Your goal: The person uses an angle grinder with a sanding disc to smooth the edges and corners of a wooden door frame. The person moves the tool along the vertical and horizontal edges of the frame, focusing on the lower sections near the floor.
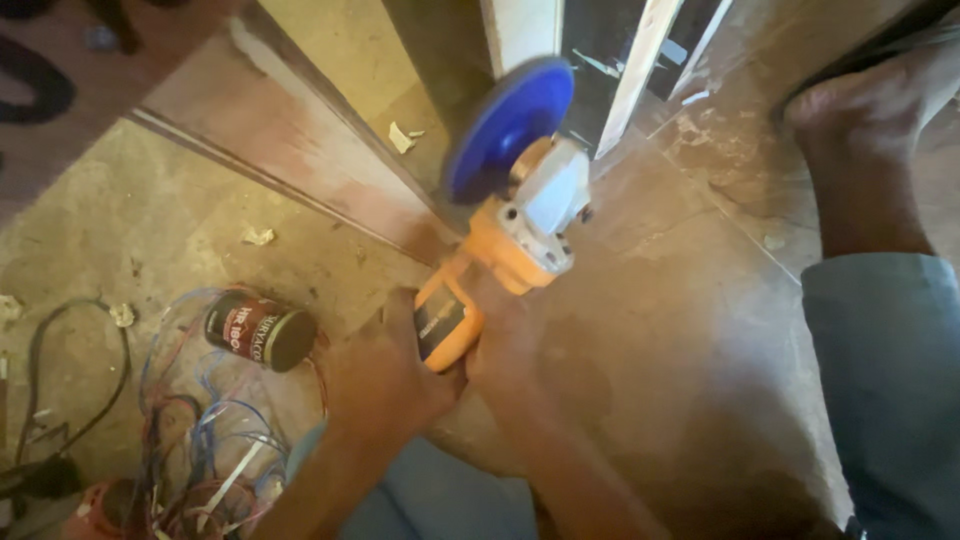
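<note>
Now, hands: left hand [385, 375] and right hand [505, 350] sit close together, both clamped on the orange grinder's handle.
Grinder: angle grinder [500, 255] at frame centre, its blue disc [507, 125] pointing to 12 o'clock.
Can: dark tin [260, 330] lying at 9 o'clock.
Wires: tangled cables [200, 440] at 8 o'clock.
Foot: bare foot [865, 110] at 2 o'clock.

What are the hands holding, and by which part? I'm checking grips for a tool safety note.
Both hands, left hand and right hand, grip an orange grinder by its rear handle, away from the blue disc.
</note>
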